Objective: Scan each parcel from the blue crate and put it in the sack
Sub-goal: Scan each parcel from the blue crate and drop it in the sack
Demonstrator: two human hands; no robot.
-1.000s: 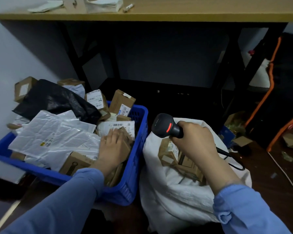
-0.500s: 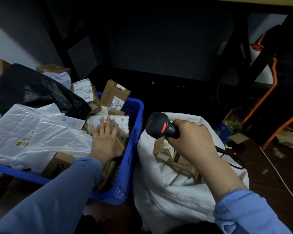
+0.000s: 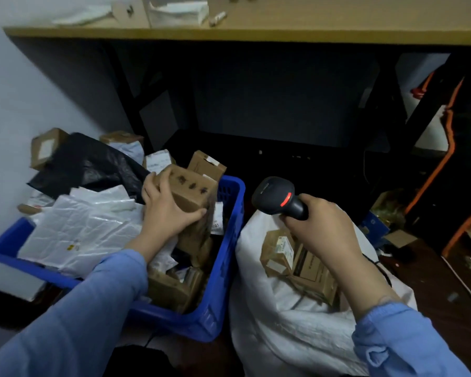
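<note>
Now I am on the pick-up-and-scan step: my left hand [image 3: 166, 210] grips a brown cardboard box parcel [image 3: 193, 194], fingers curled over its far edge and thumb pressed on the near side. The box is tipped up at the right end of the blue plastic crate [image 3: 225, 270], above the other parcels; I cannot tell whether it is clear of them. My right hand [image 3: 320, 227] is wrapped round the handle of the black handheld barcode scanner [image 3: 276, 198], whose red light glows on top. Its head points left toward the crate and hangs over the mouth of the white woven sack [image 3: 283, 338], just beside the crate, where several brown boxes already lie. Next, I judge, I must turn the box until its shipping label faces the scanner, since the face toward me shows only dark printed marks too blurred to read. A white label [image 3: 216, 221] just beside the box ends in what looks like 505; the labels in the sack are too small to make out.
</note>
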